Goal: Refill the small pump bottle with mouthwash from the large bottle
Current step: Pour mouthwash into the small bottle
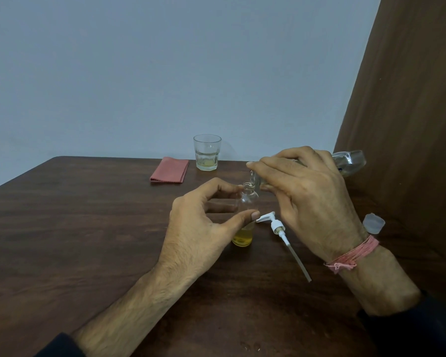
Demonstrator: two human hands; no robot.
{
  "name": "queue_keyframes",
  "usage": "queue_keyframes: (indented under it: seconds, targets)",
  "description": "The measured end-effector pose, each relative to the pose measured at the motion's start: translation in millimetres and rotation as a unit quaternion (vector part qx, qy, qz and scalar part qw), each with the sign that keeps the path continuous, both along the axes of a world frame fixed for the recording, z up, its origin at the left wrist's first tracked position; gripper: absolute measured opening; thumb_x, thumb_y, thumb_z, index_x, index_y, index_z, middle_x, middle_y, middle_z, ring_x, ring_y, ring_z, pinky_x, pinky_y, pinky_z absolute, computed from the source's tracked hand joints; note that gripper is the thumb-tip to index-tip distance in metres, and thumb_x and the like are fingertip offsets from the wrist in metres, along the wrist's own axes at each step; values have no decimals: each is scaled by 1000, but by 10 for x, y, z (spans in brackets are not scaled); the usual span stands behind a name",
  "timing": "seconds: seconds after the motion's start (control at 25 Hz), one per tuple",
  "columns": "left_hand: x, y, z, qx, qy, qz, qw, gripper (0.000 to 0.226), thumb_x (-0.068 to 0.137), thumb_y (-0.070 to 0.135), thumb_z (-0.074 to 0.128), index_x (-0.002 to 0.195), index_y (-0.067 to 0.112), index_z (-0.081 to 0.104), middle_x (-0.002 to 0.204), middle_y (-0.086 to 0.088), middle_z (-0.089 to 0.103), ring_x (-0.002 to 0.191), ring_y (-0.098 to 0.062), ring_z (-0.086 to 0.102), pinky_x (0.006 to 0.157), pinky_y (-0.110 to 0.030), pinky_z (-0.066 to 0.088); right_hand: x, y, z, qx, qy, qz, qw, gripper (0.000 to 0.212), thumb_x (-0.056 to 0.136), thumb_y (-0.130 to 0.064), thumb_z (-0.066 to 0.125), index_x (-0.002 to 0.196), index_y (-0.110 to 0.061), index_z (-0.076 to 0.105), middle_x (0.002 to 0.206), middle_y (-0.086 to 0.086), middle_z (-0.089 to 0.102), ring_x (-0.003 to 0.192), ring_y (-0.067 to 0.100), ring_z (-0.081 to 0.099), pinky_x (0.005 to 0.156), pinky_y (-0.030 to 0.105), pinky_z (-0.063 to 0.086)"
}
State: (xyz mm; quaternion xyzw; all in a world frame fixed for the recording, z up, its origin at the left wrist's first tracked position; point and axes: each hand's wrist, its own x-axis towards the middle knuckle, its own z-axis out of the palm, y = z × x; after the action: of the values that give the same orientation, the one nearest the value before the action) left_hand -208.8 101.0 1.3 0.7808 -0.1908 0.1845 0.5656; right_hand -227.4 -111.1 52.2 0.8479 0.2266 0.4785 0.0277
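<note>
The small clear bottle (245,202) stands upright on the dark wooden table (88,228), its mouth uncovered and a little yellow liquid at its bottom. My left hand (198,228) grips it with thumb and fingers. My right hand (307,199) holds the large clear bottle (350,161) tipped over, its neck right above the small bottle's mouth. The white pump head (276,225) with its long tube lies on the table just right of the small bottle. A translucent cap (373,222) stands behind my right wrist.
A glass (207,152) with a little yellowish liquid stands at the table's far edge. A folded pink cloth (169,170) lies to its left. A brown curtain (410,99) hangs along the right side.
</note>
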Motion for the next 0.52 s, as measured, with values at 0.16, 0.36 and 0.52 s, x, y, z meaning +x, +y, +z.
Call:
queue_keyframes:
  seconds: [0.16,0.36,0.52]
  targets:
    - [0,0,-1,-4,1,-2,1000,42,76,50,103,112,42,82,115,19,86,100,2,84,86,-38,73,-12,1,5,3,3,0,1000,60,82,3,87,136,-18,74,129,-5,77,116,30,68,97,50,48]
    - [2,-1,-4,-7,3,-5,1000,41,77,48,104,111,42,82,112,20,87,100,2,84,87,-39,72,-11,7,5,3,0,1,1000,60,81,3,88,136,-17,75,128,-4,78,115,31,68,96,52,49]
    - [7,4,-10,-7,2,-3,1000,41,77,50,103,111,43,82,112,20,87,100,2,84,84,-38,73,-4,-4,-5,4,1,10,1000,57,83,2,86,135,-19,75,129,-7,76,115,30,68,97,48,46]
